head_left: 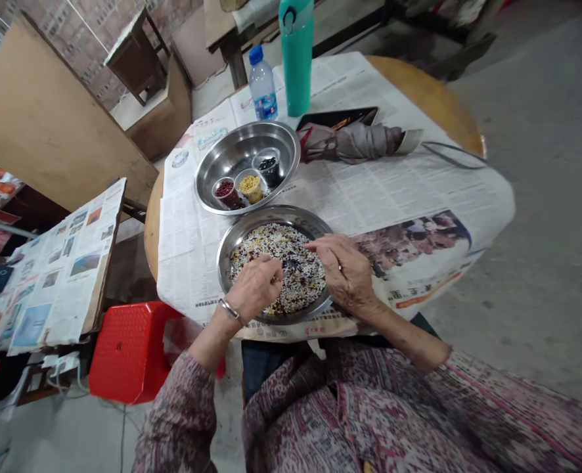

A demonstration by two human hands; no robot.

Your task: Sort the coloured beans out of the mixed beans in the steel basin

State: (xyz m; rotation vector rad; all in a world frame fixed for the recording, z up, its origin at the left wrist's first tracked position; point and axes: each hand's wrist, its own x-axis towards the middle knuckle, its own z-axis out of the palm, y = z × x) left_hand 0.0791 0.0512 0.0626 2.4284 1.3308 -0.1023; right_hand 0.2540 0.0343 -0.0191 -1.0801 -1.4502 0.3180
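A shallow steel dish (271, 213) of mixed grains (291, 279), white with dark red, black and yellow kernels, sits at the near edge of a round wooden worktop (429, 98) spread with newspaper (409, 187), directly in front of the seated person. Both hands are over the dish. The left hand (254, 287), wearing a metal bangle (230, 310), has its fingers bunched together and dipped into the grains at the dish's near side; whether they pinch anything, I cannot tell. The right hand (345, 272) lies loosely open on the dish's far-right rim, with its fingers stretched out across the grains. Just beyond the dish is a larger steel bowl (244, 157) holding three small cups: red beans (224, 189), yellow grains (249, 185) and black beans (267, 164). Farther beyond the dish stand a water bottle (262, 85) and a teal flask (295, 56). Up and to the right of the dish lie a folded umbrella (350, 143) and a dark phone (337, 118). Down and to the left of the dish is a red plastic stool (128, 351).
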